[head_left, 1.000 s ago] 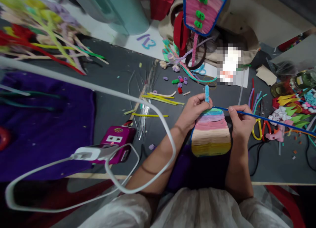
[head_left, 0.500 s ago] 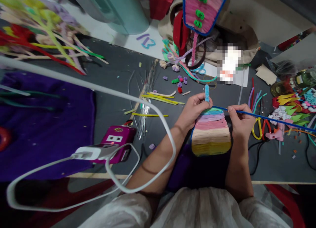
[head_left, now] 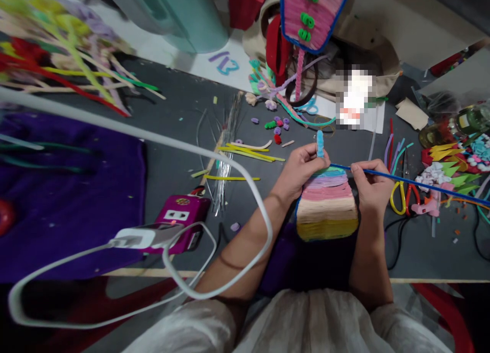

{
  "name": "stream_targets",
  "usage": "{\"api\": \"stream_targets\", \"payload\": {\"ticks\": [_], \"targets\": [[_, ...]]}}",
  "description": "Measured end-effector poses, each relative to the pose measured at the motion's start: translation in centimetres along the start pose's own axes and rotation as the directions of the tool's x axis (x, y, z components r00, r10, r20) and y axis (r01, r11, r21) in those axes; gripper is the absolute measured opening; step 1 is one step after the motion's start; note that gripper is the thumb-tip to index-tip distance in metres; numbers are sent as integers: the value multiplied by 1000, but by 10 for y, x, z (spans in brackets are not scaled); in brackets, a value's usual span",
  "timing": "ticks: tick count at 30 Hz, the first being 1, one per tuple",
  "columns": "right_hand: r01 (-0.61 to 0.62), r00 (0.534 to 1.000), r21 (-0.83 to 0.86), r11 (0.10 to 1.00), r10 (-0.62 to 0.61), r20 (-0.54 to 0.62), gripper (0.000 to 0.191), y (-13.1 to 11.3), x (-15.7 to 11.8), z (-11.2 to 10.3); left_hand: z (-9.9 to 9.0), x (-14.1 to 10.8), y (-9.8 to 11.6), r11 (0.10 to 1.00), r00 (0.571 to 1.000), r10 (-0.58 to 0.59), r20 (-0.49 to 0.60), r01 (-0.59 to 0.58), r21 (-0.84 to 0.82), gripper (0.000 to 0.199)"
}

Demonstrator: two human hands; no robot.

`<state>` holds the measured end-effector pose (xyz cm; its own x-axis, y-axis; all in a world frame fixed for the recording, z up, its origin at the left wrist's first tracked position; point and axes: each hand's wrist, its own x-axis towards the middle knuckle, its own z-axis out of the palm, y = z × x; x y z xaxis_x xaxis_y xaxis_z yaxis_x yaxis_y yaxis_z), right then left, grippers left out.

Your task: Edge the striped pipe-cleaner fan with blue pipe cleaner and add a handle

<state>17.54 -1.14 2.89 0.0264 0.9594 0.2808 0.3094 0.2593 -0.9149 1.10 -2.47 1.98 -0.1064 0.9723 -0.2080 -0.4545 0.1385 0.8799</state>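
A striped panel (head_left: 327,205) in teal, lilac, pink, cream and mustard hangs below my hands, with dark blue along its left edge. My left hand (head_left: 300,169) pinches its top left corner, where a light blue fuzzy piece (head_left: 320,144) stands up. A long dark blue pipe cleaner (head_left: 424,184) runs from that corner along the panel's top and off to the right. My right hand (head_left: 371,182) is closed on this pipe cleaner, just right of the panel's top right corner.
A white cable (head_left: 264,210) loops over my left forearm from a magenta power socket (head_left: 184,215). Yellow stems (head_left: 248,151) and thin wires (head_left: 225,164) lie left of my hands. Scissors (head_left: 398,197) lie at the right, and a pink panel (head_left: 314,16) stands at the back.
My right hand has shifted very slightly left along the blue pipe cleaner. The background has moved a little in view; my left hand and the panel look nearly the same.
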Motion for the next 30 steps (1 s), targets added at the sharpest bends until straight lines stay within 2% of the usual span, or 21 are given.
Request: {"api": "stream_targets", "payload": {"ticks": [22, 30], "targets": [[42, 999, -32, 999, -42, -21, 15, -5, 0, 4, 0, 0, -1, 997, 999, 49, 8, -49, 65, 17], [47, 999, -65, 997, -48, -10, 18, -4, -2, 4, 1, -2, 1, 996, 999, 36, -23, -34, 87, 16]]}}
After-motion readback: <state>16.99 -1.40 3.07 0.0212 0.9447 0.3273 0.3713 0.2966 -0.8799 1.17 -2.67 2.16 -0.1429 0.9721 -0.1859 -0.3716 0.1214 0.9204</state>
